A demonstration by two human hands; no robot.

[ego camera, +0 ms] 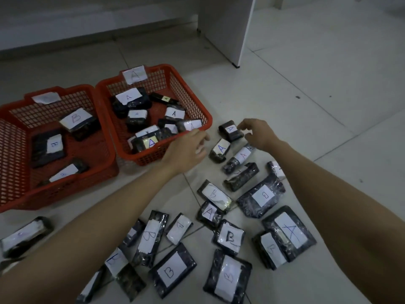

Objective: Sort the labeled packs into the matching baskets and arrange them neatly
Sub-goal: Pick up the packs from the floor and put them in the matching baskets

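Both hands are hovering empty, fingers loose: left hand [188, 148] beside the A basket [197, 137], right hand [256, 132] just over an A-labeled pack [231, 130] lying on the floor [306, 106].

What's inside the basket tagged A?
The A basket holds about eight dark packs, visible labels reading A. Anything beneath them is covered.

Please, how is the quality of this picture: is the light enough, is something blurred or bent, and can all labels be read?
Head view: dim, bluish light, no glare. Wide-angle bending curves the floor tiles and stretches the forearms. The left hand is slightly motion-blurred; the right hand is sharper. The A basket tag reads faintly; the tag on the left basket is unreadable.
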